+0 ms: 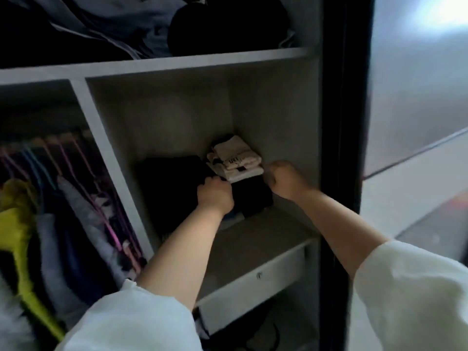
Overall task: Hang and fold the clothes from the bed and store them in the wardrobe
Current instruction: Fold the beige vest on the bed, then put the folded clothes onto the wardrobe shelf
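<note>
Both my arms reach into a white wardrobe shelf [253, 239]. A small stack of folded cream and white clothes [236, 158] lies on top of a folded black garment [253, 196] at the back right of the shelf. My left hand [215, 195] grips the left edge of this pile with curled fingers. My right hand [286, 179] holds its right edge, fingers curled under. A second folded black pile [172, 183] sits just to the left, touching my left hand.
Hanging clothes [83, 198] and a yellow-green hanger [22, 239] fill the compartment left of the white divider [106, 153]. Dark crumpled clothes [121, 24] lie on the upper shelf. A drawer front with a keyhole [258, 276] sits below. The dark door frame [339, 148] borders the right.
</note>
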Demonstrator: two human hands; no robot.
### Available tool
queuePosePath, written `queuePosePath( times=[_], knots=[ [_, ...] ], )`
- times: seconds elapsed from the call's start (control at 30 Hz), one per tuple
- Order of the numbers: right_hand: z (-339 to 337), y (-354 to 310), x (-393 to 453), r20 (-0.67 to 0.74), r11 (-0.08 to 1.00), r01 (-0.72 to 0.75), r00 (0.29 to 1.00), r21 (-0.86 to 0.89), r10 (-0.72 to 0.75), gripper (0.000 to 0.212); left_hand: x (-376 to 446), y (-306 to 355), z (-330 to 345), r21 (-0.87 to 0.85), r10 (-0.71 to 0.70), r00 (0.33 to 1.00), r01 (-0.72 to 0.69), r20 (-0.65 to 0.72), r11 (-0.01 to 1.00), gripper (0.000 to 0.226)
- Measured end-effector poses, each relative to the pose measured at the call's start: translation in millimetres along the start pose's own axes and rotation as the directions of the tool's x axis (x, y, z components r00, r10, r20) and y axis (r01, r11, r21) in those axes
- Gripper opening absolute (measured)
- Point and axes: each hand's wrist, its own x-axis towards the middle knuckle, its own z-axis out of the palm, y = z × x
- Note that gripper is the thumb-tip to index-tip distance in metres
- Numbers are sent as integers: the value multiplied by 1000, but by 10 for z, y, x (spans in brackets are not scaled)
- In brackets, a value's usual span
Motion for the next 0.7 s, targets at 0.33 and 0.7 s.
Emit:
queuePosePath(
  times=[0.33,0.7],
  knots=[
    [-1160,789,-2310,-6,929,-296,953,-224,302,39,-1105,1423,-238,-15,308,947,-311,-93,950,33],
    [-2842,3013,-4439,-207,546,-758,634,-357,745,40,-1575,5049,-741,-122,701,692,-721,-172,682,37]
  ],
)
